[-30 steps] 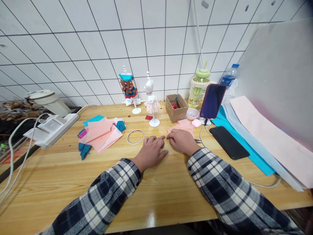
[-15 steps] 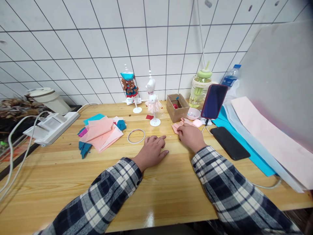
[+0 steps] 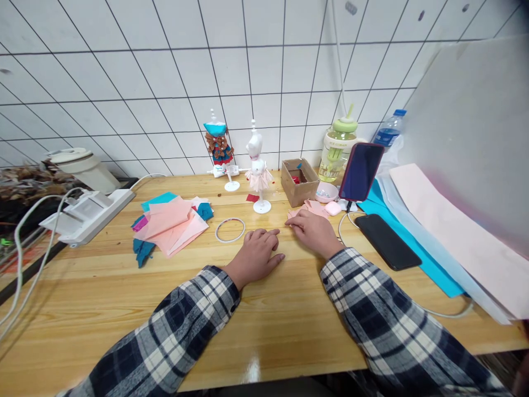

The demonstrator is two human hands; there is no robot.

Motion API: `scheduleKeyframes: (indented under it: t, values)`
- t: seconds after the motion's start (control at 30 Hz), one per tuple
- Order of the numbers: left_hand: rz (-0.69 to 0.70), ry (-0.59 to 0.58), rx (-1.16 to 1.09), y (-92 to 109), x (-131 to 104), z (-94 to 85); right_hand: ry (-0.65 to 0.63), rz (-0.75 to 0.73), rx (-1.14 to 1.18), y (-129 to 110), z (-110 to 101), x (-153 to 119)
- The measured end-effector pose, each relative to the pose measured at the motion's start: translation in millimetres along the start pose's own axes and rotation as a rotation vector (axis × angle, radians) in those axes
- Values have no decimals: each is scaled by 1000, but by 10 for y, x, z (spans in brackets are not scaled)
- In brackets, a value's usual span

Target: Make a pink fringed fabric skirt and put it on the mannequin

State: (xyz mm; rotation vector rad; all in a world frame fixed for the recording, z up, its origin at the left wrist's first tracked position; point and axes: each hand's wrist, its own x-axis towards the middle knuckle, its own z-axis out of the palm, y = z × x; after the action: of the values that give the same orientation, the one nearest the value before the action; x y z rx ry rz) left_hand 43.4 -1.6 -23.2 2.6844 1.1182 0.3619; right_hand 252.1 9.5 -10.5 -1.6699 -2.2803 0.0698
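My left hand (image 3: 259,252) lies palm down on the wooden table, fingers spread and holding nothing. To its left is a thin white ring (image 3: 230,230). My right hand (image 3: 313,231) rests on the table with its index finger stretched out to the left; its underside is hidden and I see nothing held in it. Just behind it lie pink paper pieces (image 3: 316,208). Beyond the hands stands a small white dress form (image 3: 255,146) with a pink skirt. Behind that is a second dress form (image 3: 220,146) in blue, brown and red.
A cardboard box (image 3: 300,190), a pink dish (image 3: 326,192) and a green-lidded bottle (image 3: 336,146) stand at the back right. A propped phone (image 3: 360,171) and a flat phone (image 3: 388,241) are nearer. Paper scraps (image 3: 171,220) and a power strip (image 3: 93,215) are left, paper sheets (image 3: 454,231) right.
My right hand has moved slightly left and off the pink paper pieces, and its index finger now reaches out to the left. My left hand stays in place.
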Motion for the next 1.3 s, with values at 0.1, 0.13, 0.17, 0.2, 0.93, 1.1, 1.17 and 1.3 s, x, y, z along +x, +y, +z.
scheduleKeyframes:
  t: [0.1,0.13,0.17,0.2,0.93,1.1,1.17,1.3]
  values:
    - [1,-4,1,1,5,-1,-108,-42,-38,-22,23,-1]
    - [1,-5,3,2,6,-3,-137,-45,-54,-32,31,-2]
    - [0,-4,6,4,7,-5,-154,-41,-66,-41,39,-2]
    - [-1,-5,10,8,7,-9,-162,-33,-71,-50,46,-3]
    - [36,-14,97,80,-19,-117,-114,-15,109,-29,91,-7]
    - [25,-12,91,47,-24,-139,-116,3,102,-9,87,0]
    - [29,0,88,33,-27,-137,-118,-8,99,-8,86,-3]
    - [63,-2,99,29,-35,-120,-118,-40,82,-42,83,-15]
